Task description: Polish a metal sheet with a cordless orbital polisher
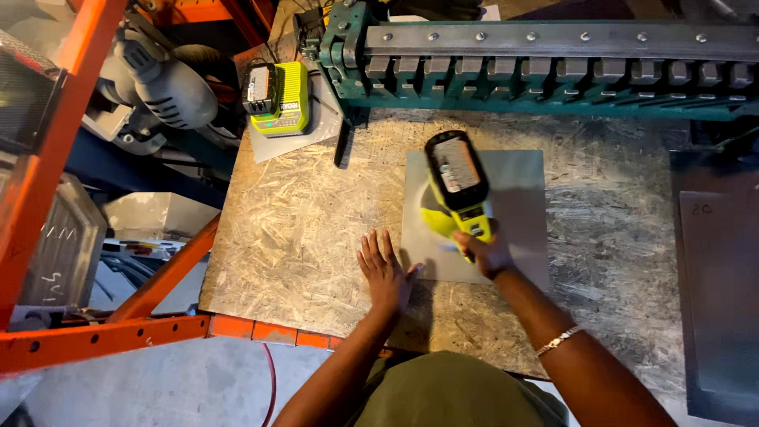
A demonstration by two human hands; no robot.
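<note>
Head view, looking straight down on the bench. Right hand (484, 255) is clenched round the handle of a yellow cordless power tool (457, 188), black battery pack on top facing the camera. Tool sits on a grey sheet-metal square (522, 213) (working end is hidden under the body, can't tell the exact type). Sheet lies flat on the chipboard worktop (292, 229), roughly centre, just in front of the green bending brake (553, 63) that runs along the far edge.

Left hand (385, 270) is released, fingers spread, palm flat on the chipboard; its thumb reaches the sheet's near-left corner. Holds nothing. A thin bracelet (559, 340) shows on the right wrist.

Far left corner of the worktop: a yellow-green battery charger (278, 99) with a black pack docked, sitting on a small grey sheet offcut, well apart from both hands. Another grey metal sheet (723, 277) lies off to the right, partly out of frame.

Left of the bench: orange steel racking (87, 338), with a grey power tool (162, 79) stowed in the clutter behind it. Concrete floor (158, 387) below. Person wears an olive top (451, 391).
</note>
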